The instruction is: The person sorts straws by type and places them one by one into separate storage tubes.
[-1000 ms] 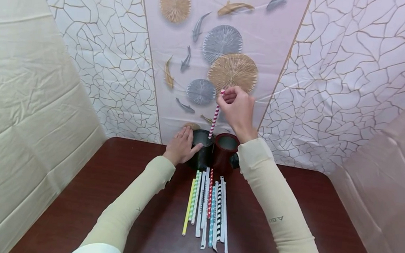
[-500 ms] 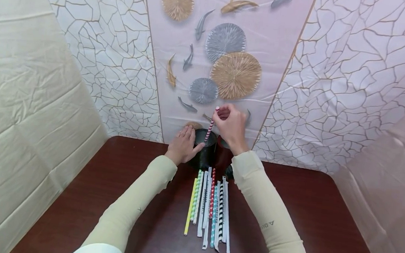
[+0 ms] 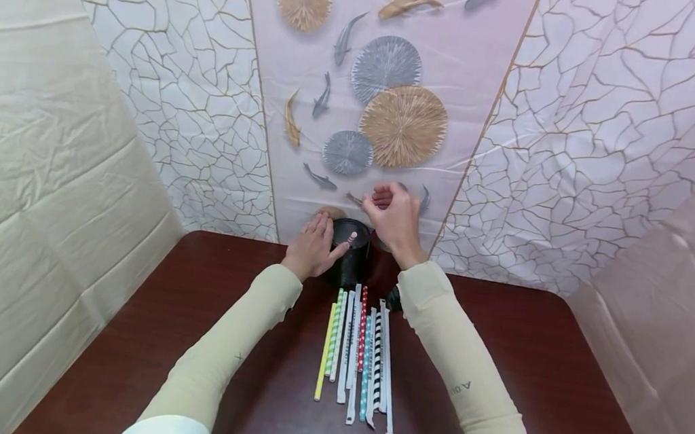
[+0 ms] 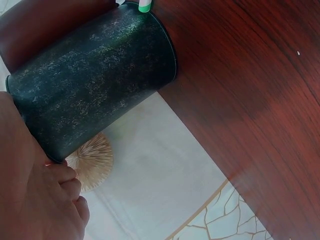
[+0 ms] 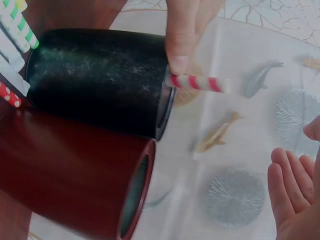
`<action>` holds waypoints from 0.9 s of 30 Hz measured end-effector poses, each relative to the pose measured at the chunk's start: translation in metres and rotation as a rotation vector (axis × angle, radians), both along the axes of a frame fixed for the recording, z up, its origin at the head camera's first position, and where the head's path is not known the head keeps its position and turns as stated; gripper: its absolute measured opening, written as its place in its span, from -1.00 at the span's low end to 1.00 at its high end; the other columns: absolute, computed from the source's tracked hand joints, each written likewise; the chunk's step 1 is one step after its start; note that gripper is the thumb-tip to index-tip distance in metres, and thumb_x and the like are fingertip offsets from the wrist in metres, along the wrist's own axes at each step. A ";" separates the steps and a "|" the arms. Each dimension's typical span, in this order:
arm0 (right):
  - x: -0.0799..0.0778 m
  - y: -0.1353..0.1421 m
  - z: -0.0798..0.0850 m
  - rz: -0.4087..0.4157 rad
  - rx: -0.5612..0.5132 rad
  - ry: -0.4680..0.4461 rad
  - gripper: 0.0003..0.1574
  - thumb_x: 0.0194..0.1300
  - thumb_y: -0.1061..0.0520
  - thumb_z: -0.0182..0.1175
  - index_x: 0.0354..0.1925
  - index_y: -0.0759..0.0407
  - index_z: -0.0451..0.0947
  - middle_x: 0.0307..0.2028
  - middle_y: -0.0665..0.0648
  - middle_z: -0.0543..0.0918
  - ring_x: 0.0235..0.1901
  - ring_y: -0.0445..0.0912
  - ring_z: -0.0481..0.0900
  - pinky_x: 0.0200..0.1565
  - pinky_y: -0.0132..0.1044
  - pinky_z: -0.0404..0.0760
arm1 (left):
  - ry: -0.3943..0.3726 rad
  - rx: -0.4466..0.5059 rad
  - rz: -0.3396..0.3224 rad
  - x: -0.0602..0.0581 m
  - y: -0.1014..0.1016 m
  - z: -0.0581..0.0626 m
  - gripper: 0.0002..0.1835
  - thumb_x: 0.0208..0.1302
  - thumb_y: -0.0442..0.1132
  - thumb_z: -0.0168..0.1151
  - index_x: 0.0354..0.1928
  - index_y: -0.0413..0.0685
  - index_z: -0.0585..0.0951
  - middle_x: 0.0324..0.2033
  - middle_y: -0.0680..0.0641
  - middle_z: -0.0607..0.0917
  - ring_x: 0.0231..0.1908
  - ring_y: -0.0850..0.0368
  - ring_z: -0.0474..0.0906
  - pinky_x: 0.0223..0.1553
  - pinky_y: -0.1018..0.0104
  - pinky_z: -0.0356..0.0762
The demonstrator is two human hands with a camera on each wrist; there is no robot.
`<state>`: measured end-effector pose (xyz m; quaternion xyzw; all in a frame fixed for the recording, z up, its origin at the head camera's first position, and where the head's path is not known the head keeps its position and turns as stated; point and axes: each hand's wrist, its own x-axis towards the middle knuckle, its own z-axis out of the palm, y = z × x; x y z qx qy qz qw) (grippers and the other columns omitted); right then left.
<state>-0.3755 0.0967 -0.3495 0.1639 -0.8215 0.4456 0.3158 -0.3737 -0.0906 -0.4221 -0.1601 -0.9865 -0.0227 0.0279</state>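
Note:
A red-and-white striped straw [image 3: 353,236] stands in the black cup [image 3: 351,266], with only its top end showing above the rim. My left hand [image 3: 311,249] holds that cup at its upper left side. In the right wrist view the left thumb [image 5: 180,42] lies at the rim, beside the straw [image 5: 200,83]. Just above and to the right of the cup's mouth is my right hand [image 3: 394,224]. Nothing sits between its parted fingers [image 5: 283,187]. A dark red cup [image 5: 70,170] touches the black one on the right, partly hidden by the right arm in the head view.
In front of the cups lies a row of straws, including a yellow one [image 3: 325,351], a red dotted one [image 3: 362,330], a blue one [image 3: 365,368] and several in white wrappers [image 3: 345,353]. Behind the brown table [image 3: 236,385] hangs a patterned cloth [image 3: 386,111].
My right hand has lowered the striped straw into the black cup and let it go. The straw has dropped so that just its tip shows. The left hand has stayed on the cup.

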 end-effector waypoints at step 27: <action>0.062 0.040 0.064 -0.054 0.432 -0.241 -0.62 0.37 0.05 0.39 -0.07 0.36 0.72 -0.17 0.28 0.85 -0.14 0.08 0.85 -0.05 -0.02 0.80 | -0.033 0.022 -0.029 0.001 -0.001 0.000 -0.06 0.66 0.36 -0.45 0.68 -0.31 -0.05 0.70 -0.30 -0.06 0.71 -0.16 -0.17 0.70 0.00 -0.10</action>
